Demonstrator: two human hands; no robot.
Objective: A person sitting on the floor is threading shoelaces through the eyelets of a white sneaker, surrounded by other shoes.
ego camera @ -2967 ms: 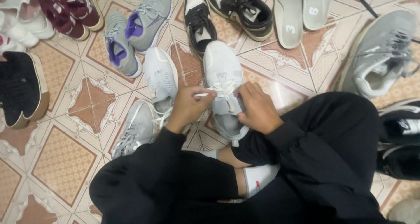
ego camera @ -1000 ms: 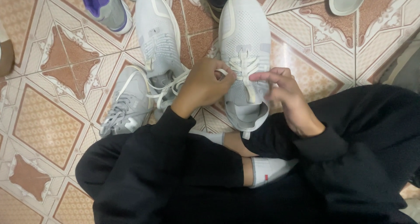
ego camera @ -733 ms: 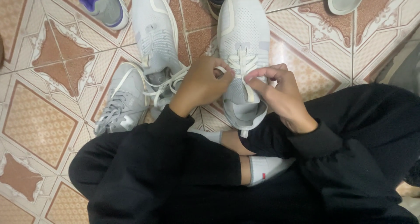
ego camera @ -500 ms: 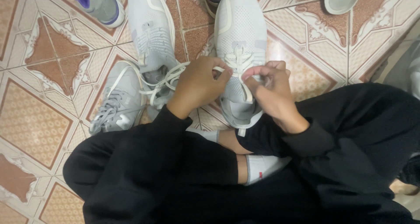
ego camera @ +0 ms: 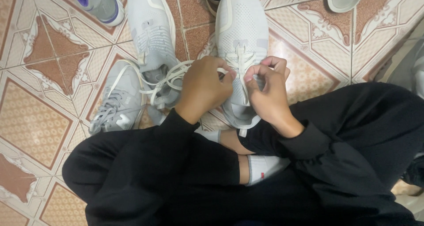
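Between the hands: the pale cream woven lace of a white mesh-topped sneaker is being worked over the tongue, close to the eyelet rows.
Left hand: left hand is curled, its fingertips pinched on a strand of the lace at the shoe's left eyelet row; a loose loop of lace trails out past its knuckles toward the neighbouring shoe.
Right hand: right hand is clenched loosely, thumb and forefinger nipping the lace at the right eyelet row; exactly how much lace lies inside the fist I cannot tell.
Doing it well: my judgement is that both strands want even tension, pulled outward and slightly down along the tongue, so the crossings lie flat and untwisted; pinching near the eyelets gives finer control than hauling on the loose ends.
Watch for: the trailing loop lies across the light grey knit sneaker and could snag there or be mistaken for its laces.
Where the shoe is: on the patterned terracotta-and-cream tiled floor, toe pointing away, heel just in front of the person's crossed legs in black trousers.
How the shoe looks: off-white, perforated mesh toe, smooth side panels, flat laces crossing neatly up the middle, slightly dingy rather than bright.
Nearby: a grey laced trainer lies at the left, beside the knee; a white sock shows at the ankle.
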